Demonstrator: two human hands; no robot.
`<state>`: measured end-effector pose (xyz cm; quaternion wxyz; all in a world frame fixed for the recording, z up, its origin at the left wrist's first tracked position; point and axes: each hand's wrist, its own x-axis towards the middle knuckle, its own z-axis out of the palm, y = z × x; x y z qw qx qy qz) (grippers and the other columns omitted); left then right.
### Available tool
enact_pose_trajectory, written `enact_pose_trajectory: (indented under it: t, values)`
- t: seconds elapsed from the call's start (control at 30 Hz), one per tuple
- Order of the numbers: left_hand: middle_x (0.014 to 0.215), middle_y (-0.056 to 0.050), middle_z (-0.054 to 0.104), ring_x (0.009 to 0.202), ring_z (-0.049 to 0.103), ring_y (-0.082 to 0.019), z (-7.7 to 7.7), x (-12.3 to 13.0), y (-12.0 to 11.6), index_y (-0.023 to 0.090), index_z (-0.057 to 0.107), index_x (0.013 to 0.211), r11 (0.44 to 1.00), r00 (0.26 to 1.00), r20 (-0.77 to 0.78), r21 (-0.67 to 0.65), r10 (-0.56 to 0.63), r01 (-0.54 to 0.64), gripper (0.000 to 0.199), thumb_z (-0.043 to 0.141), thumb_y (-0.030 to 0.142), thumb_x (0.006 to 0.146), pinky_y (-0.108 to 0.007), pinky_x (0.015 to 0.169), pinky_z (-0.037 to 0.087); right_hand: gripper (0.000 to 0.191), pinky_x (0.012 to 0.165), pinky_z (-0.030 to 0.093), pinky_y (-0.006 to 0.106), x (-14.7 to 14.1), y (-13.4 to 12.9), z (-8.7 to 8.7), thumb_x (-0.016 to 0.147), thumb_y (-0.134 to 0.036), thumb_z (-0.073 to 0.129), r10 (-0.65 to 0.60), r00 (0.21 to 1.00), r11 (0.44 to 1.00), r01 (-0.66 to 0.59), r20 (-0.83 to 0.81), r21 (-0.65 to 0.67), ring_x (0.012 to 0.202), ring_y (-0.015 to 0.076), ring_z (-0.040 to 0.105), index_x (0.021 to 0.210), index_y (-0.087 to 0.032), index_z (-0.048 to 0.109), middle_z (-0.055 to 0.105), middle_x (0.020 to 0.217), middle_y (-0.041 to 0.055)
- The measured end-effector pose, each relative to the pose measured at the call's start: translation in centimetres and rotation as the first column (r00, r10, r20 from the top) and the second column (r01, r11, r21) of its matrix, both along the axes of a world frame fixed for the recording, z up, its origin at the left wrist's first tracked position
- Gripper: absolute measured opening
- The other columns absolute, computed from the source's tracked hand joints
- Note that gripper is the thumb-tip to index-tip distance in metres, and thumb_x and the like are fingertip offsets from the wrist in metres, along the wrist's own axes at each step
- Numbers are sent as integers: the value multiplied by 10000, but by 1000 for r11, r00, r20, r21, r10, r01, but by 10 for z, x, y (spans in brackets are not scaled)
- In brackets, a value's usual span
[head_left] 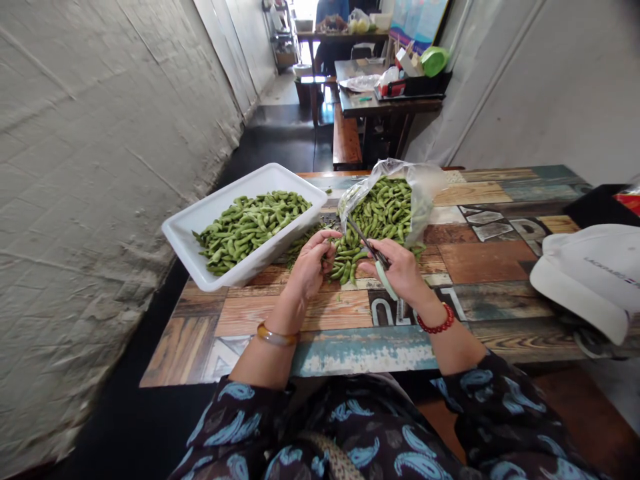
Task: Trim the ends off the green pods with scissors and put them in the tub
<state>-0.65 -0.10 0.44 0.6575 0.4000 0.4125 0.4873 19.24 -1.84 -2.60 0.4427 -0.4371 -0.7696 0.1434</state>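
My left hand [314, 261] is closed, thumb and fingers curled round a green edamame pod that they mostly hide. In my right hand [403, 270] is a pair of scissors [387, 280] with pale green handles, its blades pointing up and left towards the pods. Loose edamame pods [343, 268] lie on the table between and just beyond both hands. Behind them a clear plastic bag [427, 193] lies open, full of more pods [387, 203]. On the left, a white plastic tub [220, 283] holds a broad heap of edamame pods [250, 227].
The patchwork-patterned table [330, 313] carries a white cap [585, 273] at the right, near a black object [595, 205]. Small green trimmings [295, 250] lie beside the tub. Beyond are a bench [346, 137], another table [357, 103] with items, and a person [333, 10].
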Motion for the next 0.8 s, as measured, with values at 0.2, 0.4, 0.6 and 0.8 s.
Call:
enact_pose_trajectory:
  t: [0.2, 0.4, 0.6, 0.8]
  values:
    - [628, 20, 412, 480, 297, -71, -6, -1, 0, 146, 698, 854, 999, 998, -59, 20, -36, 37, 243, 526, 282, 749, -198, 422, 179, 422, 852, 563, 381, -1, 0, -2, 851, -419, 705, 1, 1000, 1000, -1, 6, -13, 935, 237, 680, 1204, -194, 645, 699, 997, 95]
    - [808, -36, 647, 663, 511, -134, -11, -2, 0, 145, 751, 1080, 945, 880, -469, 314, 73, 89, 437, 471, 164, 745, -245, 606, 401, 410, 853, 563, 391, -1, 0, -1, 856, -408, 697, -1, 1000, 1000, 2, 22, -14, 933, 244, 674, 1210, -206, 646, 698, 974, 90]
    - [830, -45, 711, 723, 590, -152, -19, 2, 4, 162, 764, 975, 918, 887, -438, 396, 149, 41, 278, 624, 176, 735, -259, 683, 445, 402, 834, 566, 376, -1, -1, 0, 854, -403, 701, 3, 999, 1000, -2, 35, -16, 902, 233, 672, 1200, -206, 644, 691, 975, 84]
    - [662, -10, 660, 436, 371, -50, -16, 1, 4, 143, 715, 964, 980, 973, -215, 195, 81, -38, 286, 713, 338, 755, -202, 434, 252, 410, 812, 575, 366, 0, -2, 2, 843, -417, 711, -28, 999, 999, 28, -18, -28, 863, 226, 684, 1191, -211, 650, 686, 998, 90]
